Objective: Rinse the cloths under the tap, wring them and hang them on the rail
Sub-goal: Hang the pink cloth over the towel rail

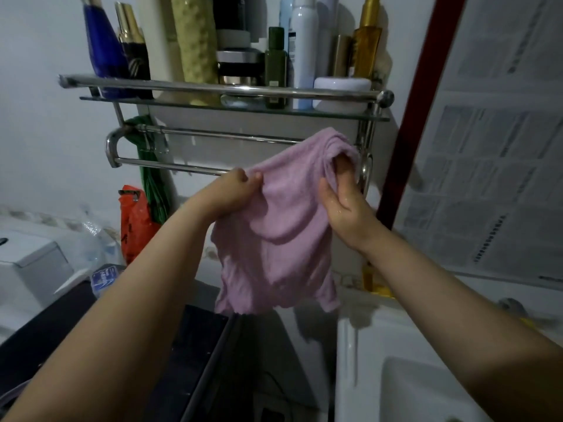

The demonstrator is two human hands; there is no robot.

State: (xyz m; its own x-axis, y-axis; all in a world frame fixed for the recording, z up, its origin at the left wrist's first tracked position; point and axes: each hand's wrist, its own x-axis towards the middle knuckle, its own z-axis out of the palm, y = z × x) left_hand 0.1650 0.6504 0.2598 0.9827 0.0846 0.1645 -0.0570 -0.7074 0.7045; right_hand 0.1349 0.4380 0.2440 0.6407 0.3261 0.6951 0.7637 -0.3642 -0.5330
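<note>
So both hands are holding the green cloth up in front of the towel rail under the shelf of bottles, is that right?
Not quite: the cloth is pink, not green, as the head view shows. The rest stands: the left hand and right hand both hold it up in front of the towel rail under the shelf of bottles.

Lilac cloth (274, 226), silver rail (170, 167), blue bottle (103, 47), orange bag (134, 226).

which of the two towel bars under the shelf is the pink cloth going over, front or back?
The front, lower bar: the pink cloth covers its right end, held by the left hand and right hand. The back bar stays visible almost to the cloth's top.
</note>
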